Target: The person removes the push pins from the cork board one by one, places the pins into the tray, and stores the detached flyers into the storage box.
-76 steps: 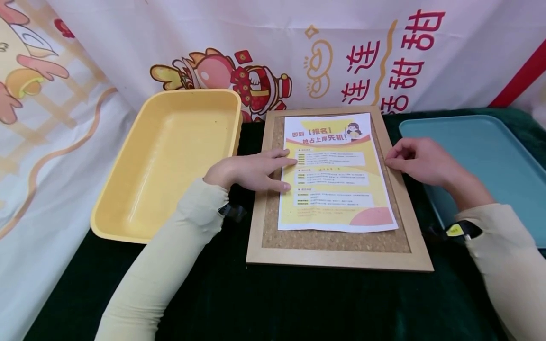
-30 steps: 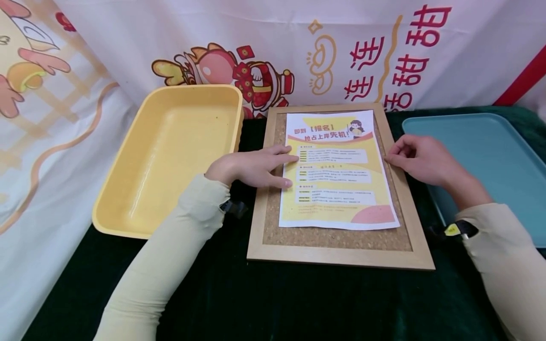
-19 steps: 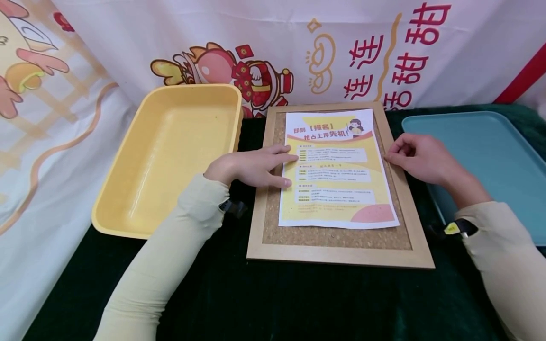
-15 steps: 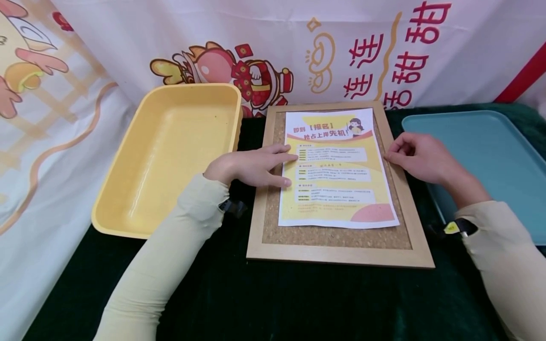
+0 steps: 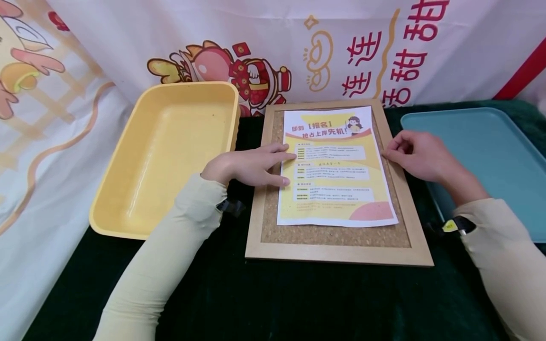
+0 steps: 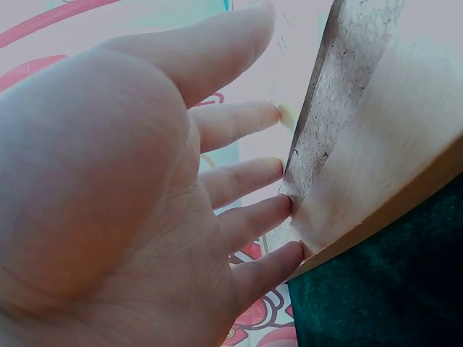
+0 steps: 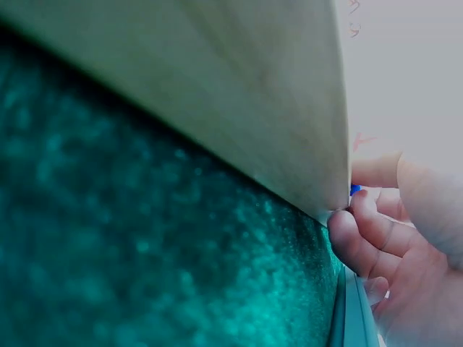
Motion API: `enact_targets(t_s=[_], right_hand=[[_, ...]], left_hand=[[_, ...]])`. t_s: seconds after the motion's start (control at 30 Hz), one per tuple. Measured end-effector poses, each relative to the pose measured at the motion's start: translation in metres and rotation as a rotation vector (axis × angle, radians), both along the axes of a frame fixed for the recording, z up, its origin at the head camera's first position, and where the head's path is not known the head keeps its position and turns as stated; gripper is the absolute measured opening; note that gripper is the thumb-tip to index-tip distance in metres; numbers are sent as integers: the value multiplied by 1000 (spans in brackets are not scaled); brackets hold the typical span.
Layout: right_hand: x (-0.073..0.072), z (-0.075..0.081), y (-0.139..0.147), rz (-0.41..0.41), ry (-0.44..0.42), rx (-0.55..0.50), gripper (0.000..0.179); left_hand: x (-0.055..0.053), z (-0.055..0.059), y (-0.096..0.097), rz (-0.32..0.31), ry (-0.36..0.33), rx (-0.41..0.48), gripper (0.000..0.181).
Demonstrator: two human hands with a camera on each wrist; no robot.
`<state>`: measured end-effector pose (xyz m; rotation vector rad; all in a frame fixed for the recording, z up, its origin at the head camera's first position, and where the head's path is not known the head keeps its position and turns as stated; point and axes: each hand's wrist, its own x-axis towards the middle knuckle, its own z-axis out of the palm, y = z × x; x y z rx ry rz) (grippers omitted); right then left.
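Observation:
A wood-framed cork board (image 5: 332, 239) lies flat, bearing a yellow and white printed poster (image 5: 332, 189) within its frame. My left hand (image 5: 251, 166) reaches across the board's left side. Its spread fingers rest on the poster's left edge, and the left wrist view shows them extended. At the right side, my right hand (image 5: 420, 154) has its fingers curled, the thumb and fingertips together over the frame beside the poster's right edge. In the right wrist view a small blue object (image 7: 354, 189) shows between those fingertips, mostly hidden by them.
A deep yellow plastic bin (image 5: 166, 156) stands left of the board, partly behind the left forearm. To the right lies a blue-green tray (image 5: 473, 137), partly covered by the right arm. Dark green cloth (image 5: 307, 303) covers the table. A printed white curtain (image 5: 273, 28) hangs behind.
Both hands keep almost the same places on the board over these frames. The head view has shifted slightly; poster, bin and tray stay put.

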<state>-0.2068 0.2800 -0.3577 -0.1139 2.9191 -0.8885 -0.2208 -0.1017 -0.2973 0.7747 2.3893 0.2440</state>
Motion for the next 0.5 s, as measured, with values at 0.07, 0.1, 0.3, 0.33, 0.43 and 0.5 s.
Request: enact_targets(t_s=[0.07,0.1,0.3,0.33,0.43,0.5], right_hand=[[0,0,0,-1,-7,5,35],[0,1,0,0,-9,8,34],[1,1,1,1,-23,12,32],[1,1,1,0,-24,8,33],[1,1,2,-15,-18,4,34],[1,2,5,-21,-15,-2,36]], left_hand=[[0,0,0,1,0,4,78],[1,0,-1,1,0,5,79],[1,-1,-2,6,-2,8,78],[1,-1,-1,7,-3,8,78],[1,0,-1,3,-1,7,78],[1,0,-1,0,-3,8,78]])
